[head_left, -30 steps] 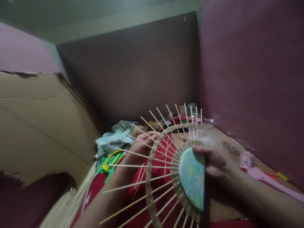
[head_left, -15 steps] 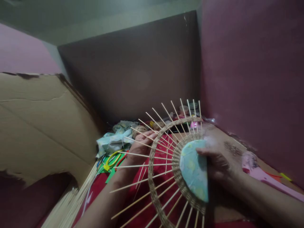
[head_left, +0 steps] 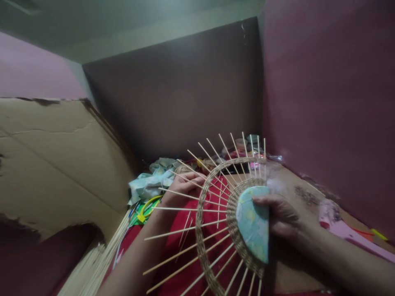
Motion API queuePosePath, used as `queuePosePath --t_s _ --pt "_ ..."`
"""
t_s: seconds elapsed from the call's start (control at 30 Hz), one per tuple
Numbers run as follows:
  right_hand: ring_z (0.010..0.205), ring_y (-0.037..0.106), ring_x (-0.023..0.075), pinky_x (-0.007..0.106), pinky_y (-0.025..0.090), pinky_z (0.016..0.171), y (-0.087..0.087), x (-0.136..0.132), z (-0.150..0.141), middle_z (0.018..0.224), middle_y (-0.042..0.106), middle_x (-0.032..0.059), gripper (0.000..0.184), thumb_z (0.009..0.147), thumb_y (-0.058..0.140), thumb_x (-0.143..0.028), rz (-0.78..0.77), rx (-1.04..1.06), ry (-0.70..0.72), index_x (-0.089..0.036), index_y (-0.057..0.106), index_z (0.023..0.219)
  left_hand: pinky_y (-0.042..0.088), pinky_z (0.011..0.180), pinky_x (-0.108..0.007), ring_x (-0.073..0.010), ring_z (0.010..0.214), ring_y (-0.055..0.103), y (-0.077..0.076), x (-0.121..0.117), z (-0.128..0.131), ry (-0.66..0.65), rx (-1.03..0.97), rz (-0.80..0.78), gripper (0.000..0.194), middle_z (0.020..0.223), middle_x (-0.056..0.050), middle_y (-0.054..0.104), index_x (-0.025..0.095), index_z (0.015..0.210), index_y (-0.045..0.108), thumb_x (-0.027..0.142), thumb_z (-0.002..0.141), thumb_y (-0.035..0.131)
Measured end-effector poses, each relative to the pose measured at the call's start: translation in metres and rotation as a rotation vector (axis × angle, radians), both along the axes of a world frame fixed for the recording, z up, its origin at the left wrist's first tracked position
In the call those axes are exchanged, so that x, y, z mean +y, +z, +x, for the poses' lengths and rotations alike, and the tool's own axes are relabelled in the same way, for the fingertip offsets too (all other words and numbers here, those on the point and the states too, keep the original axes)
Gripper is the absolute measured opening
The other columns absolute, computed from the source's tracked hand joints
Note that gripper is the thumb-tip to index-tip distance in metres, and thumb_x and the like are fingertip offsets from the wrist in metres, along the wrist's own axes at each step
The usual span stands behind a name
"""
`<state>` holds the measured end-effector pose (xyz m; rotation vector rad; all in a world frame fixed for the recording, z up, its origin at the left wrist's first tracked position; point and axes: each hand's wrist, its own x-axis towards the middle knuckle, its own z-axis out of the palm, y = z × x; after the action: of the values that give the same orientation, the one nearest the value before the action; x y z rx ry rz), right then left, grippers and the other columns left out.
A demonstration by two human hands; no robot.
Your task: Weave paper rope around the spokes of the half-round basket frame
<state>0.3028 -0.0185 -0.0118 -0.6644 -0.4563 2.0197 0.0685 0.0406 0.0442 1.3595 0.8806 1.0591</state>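
A half-round woven piece (head_left: 201, 213) of pale sticks and twisted brown cord, shaped like a fan, is held up in front of me. Its half-disc core (head_left: 251, 224) is covered in light blue patterned cloth. My right hand (head_left: 282, 213) grips the straight side of this core, thumb on the near face and the other fingers behind. Over at the upper left of the outer cord ring is my left hand (head_left: 188, 183), its fingers drawn together at the ring among the sticks. Several sticks cross in front of it, and its fingertips are partly hidden.
Crumpled blue cloth (head_left: 149, 183) and balls of brown cord (head_left: 184, 167) lie behind my left hand. Yellow-handled cutters (head_left: 142, 216) rest on something green. A pink glue gun (head_left: 348, 234) lies at the right. Loose sticks (head_left: 98, 267) and large cardboard (head_left: 58, 164) stand left.
The view has shifted slightly, and the woven piece has turned a little in my hands. My right hand keeps its grip. My left hand stays by the outer ring.
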Motion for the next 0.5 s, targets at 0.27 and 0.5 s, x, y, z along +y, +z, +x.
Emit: queuePosePath --t_s 0.27,0.5 --pt "0.065 0.062 0.0195 0.039 0.050 0.079 -0.003 0.004 0.003 0.064 0.067 0.0056 0.013 0.061 0.060 -0.010 -0.055 0.000 -0.045 -0.013 0.065 0.073 0.035 0.045 -0.020 -0.0075 0.046 0.047 0.009 -0.001 -0.021 -0.037 0.117 0.032 0.014 0.056 -0.002 0.058 0.013 0.073 0.069 0.025 0.068 0.069" --pt "0.065 0.062 0.0201 0.038 0.051 0.077 -0.001 0.005 0.004 0.063 0.066 0.0063 0.010 0.064 0.059 -0.010 -0.039 0.056 -0.021 -0.013 0.065 0.072 0.039 0.054 -0.022 -0.0094 0.056 0.051 0.014 -0.005 -0.039 -0.092 0.005 0.063 0.007 0.061 -0.002 0.059 0.013 0.073 0.068 0.019 0.068 0.068"
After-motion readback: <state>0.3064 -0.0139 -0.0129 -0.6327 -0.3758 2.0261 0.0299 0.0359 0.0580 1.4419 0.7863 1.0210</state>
